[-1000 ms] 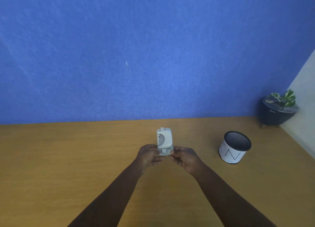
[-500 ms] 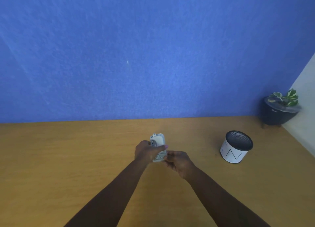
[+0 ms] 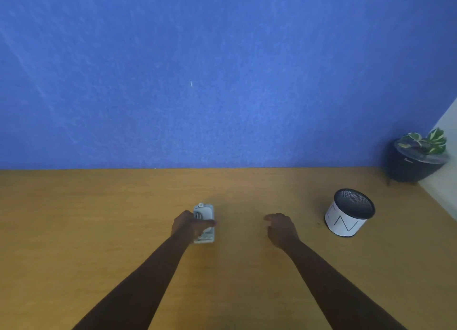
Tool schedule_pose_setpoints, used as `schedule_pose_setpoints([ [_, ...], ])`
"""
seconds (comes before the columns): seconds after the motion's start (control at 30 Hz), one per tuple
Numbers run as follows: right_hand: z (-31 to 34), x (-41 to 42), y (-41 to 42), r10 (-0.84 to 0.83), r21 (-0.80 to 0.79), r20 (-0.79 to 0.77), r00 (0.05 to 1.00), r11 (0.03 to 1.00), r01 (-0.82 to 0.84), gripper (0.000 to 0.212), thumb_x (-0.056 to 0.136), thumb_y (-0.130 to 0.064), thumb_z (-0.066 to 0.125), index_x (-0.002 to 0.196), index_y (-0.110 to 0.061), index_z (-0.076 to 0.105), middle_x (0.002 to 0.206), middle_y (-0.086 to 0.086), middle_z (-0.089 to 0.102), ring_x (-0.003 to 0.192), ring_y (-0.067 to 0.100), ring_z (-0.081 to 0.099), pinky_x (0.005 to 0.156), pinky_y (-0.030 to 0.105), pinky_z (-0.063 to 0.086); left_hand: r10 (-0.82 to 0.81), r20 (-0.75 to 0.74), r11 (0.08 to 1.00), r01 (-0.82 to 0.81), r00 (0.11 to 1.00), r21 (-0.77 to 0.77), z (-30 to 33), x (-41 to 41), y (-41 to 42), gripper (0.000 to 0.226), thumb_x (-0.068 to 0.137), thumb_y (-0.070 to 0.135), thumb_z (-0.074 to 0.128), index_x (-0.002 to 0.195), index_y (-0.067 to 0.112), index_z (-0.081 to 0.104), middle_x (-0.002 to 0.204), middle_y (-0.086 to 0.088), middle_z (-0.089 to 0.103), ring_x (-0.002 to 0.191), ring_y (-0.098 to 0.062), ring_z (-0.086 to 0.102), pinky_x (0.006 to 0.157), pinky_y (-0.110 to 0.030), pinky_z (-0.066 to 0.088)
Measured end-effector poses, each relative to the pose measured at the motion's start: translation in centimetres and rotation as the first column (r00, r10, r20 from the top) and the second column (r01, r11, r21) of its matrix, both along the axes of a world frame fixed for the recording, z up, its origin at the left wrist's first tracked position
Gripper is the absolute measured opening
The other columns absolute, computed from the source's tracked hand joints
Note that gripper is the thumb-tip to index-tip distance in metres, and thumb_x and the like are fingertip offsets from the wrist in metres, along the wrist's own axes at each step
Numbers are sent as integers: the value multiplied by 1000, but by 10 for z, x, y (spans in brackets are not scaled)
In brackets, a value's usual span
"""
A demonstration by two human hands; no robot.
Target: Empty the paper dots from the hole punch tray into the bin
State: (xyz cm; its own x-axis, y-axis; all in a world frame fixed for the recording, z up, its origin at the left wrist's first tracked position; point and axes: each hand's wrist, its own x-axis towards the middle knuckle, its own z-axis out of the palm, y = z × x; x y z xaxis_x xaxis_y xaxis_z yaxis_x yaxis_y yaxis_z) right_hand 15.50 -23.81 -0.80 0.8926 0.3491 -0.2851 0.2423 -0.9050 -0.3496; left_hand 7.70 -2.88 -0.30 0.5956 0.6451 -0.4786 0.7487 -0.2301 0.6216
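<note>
With the left hand (image 3: 189, 224) clasping the small grey plastic hole punch (image 3: 204, 222) mid-desk (image 3: 74, 218), loosely curled empty right hand (image 3: 280, 228) should steady it toward the white mesh-topped bin (image 3: 348, 214) near the right edge.

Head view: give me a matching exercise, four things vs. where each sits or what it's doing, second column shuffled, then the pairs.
Things:
1. hole punch
2. bin
3. potted plant
4. right hand

Place or state:
A. far right corner, at the wall
B. empty, over the table between punch and bin
C. gripped by the left hand
D. on the table, right of both hands, open mouth tipped toward the camera

Pairs: 1-C, 2-D, 3-A, 4-B
</note>
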Motion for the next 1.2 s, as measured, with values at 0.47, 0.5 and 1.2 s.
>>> schedule_pose_setpoints([
  [0.47, -11, 6, -10, 84, -215, -23, 996, 973, -87, 45, 92, 0, 41, 135, -9, 47, 137, 15, 41, 124, 29, 48, 102, 36, 47, 54, -134, 999, -54, 989, 7, -25, -17, 43, 59, 65, 36, 81, 111, 2, 63, 107, -14, 68, 96, -29, 67, 78, -36, 58],
  [0.5, -12, 6, -10, 83, -212, -20, 996, 973, -86, 45, 91, 0, 41, 135, -10, 48, 137, 15, 41, 124, 29, 48, 102, 36, 47, 51, -141, 999, -51, 989, 4, -25, -16, 45, 59, 65, 35, 82, 110, 2, 63, 107, -15, 67, 96, -30, 67, 77, -36, 57],
  [1.2, -15, 9, -10, 79, -193, -33, 996, 978, -84, 48, 92, -7, 47, 139, -13, 42, 140, 12, 39, 126, 25, 45, 103, 32, 44, -16, -206, 999, 24, 978, 36, -23, -12, 57, 68, 65, 36, 83, 117, 0, 60, 105, -15, 68, 76, -26, 63, 48, -28, 51],
])
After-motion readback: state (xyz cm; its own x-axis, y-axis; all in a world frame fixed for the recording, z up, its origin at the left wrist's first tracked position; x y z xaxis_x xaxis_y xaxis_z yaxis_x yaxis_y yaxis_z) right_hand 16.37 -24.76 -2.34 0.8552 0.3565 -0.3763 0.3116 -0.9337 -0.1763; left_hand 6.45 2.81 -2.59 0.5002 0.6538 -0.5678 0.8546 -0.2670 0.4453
